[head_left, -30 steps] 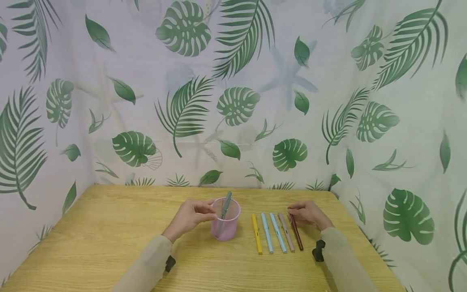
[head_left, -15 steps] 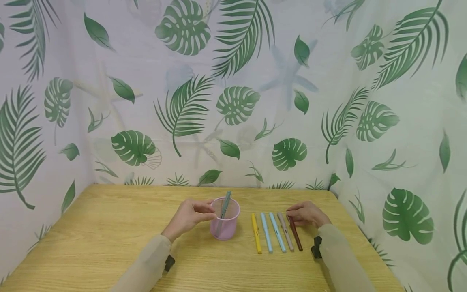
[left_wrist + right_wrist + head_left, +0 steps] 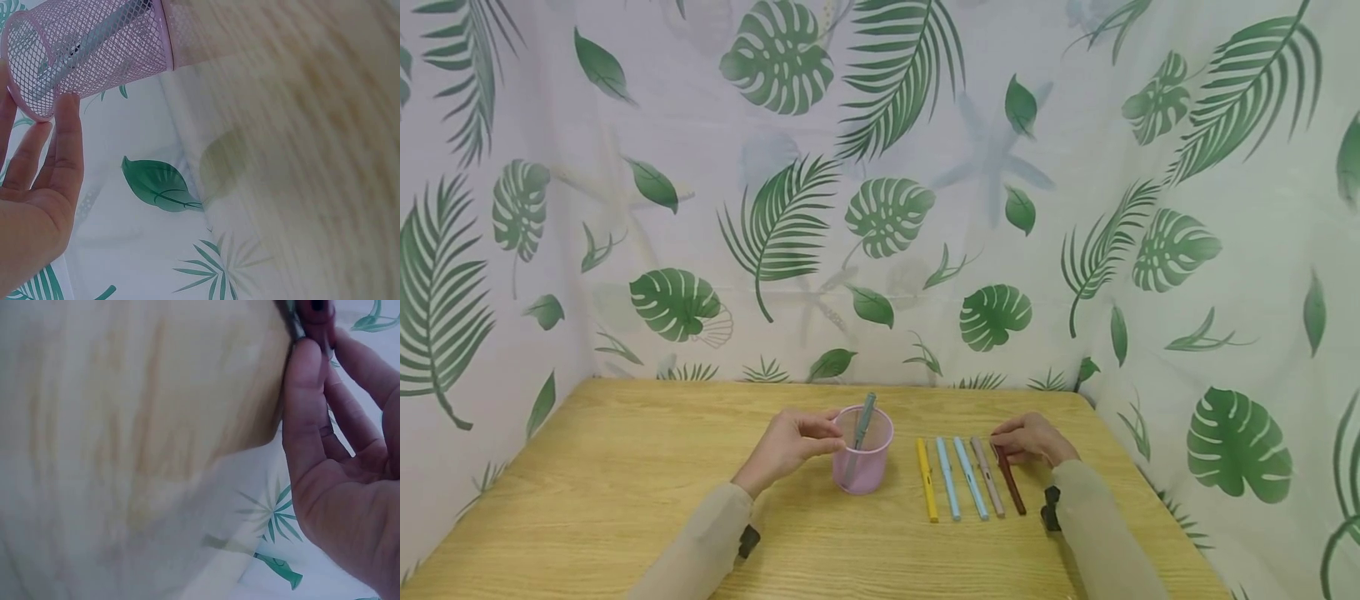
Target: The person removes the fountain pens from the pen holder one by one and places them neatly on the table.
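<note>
My right hand pinches the dark red pen at the row's 3 o'clock end, my left hand curls around the pink mesh cup at 9 o'clock; a loose pinch could drop it onto the brown pen.

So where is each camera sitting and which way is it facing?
Head: worn on the head, looking forward and down at the wooden table; both sleeves and hands show.
Left wrist: at the left hand, facing the pink mesh pen cup.
Right wrist: at the right hand, facing the dark red pen.
Head and left wrist views share the cup.
</note>
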### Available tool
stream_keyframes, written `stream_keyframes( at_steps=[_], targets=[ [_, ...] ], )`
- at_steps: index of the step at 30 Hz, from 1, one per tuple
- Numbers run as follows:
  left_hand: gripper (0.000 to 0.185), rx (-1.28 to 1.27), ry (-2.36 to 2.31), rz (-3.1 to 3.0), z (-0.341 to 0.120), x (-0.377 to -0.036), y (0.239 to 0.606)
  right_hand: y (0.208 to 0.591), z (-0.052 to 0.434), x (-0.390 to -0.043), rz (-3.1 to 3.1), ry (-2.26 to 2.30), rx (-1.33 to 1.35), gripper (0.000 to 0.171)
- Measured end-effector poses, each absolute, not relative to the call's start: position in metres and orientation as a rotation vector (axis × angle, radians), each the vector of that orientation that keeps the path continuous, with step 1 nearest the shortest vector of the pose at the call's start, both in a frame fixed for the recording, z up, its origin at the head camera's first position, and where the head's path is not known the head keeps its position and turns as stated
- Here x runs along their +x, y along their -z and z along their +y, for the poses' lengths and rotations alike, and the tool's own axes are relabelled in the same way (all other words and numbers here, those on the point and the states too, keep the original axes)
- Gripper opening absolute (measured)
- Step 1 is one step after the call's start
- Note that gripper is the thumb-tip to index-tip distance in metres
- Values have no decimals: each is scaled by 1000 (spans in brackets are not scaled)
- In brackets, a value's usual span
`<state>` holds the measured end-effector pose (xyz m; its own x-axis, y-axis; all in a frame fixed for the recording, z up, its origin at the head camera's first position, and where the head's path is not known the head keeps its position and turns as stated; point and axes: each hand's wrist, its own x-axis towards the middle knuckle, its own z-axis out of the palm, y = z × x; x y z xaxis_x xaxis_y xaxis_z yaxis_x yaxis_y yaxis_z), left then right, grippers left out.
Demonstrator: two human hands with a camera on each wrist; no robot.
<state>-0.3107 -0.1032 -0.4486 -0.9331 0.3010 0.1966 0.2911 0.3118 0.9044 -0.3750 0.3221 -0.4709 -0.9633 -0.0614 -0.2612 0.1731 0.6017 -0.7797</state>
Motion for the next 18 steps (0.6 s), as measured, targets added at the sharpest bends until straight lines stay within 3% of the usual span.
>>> stream_keyframes(
  at_steps=[18],
  targets=[
    [18,599,-1765,2532,-104,-309,447,477,323,-375,2588,1338,130,31]
  ],
)
